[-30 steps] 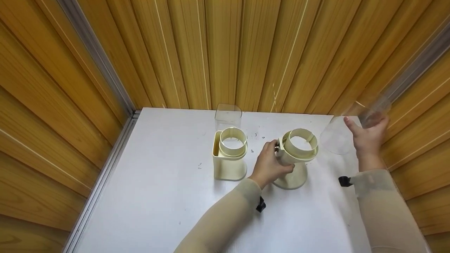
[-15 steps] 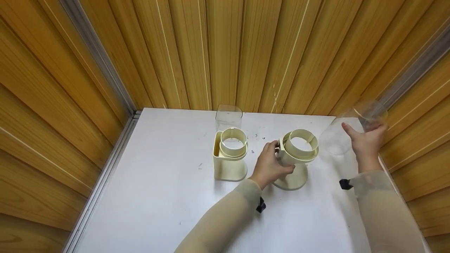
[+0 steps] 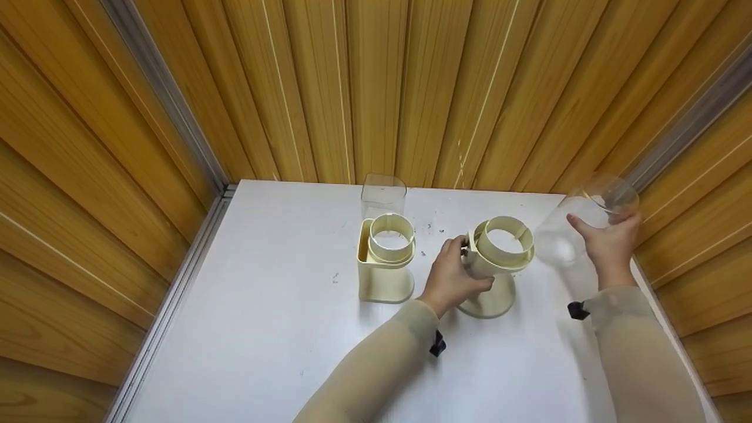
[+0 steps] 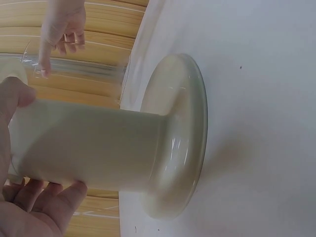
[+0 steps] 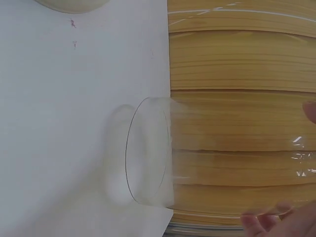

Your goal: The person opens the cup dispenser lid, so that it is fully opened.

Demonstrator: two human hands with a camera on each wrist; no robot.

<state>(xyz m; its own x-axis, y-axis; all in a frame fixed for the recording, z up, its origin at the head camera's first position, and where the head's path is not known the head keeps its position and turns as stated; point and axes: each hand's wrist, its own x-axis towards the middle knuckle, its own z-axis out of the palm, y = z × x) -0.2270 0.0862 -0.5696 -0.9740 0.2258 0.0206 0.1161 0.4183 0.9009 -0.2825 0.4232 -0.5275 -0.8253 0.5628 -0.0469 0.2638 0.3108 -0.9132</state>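
My left hand (image 3: 453,275) grips the upper body of a cream stand (image 3: 496,296) that has a round flared base and a ring-shaped top. In the left wrist view, the thumb lies over the stand's column (image 4: 94,143) and the fingers curl beneath it; its base meets the white table. To the right, my right hand (image 3: 614,245) holds a clear, open-ended-looking cylinder (image 3: 567,226) near its upper end, thumb on one side and fingers on the other. The right wrist view shows the cylinder's lower rim (image 5: 129,158) just over the tabletop; whether it touches is unclear.
A second cream holder (image 3: 385,282), with a square-cornered side and a ring top, stands left of the gripped one. Behind it is a clear square-cornered container (image 3: 382,194). Wood-patterned walls (image 3: 376,88) enclose the white table (image 3: 258,305) at the back and sides.
My right hand has brought the clear cylinder slightly lower and to the left. The left hand and the cream stand have stayed in place.
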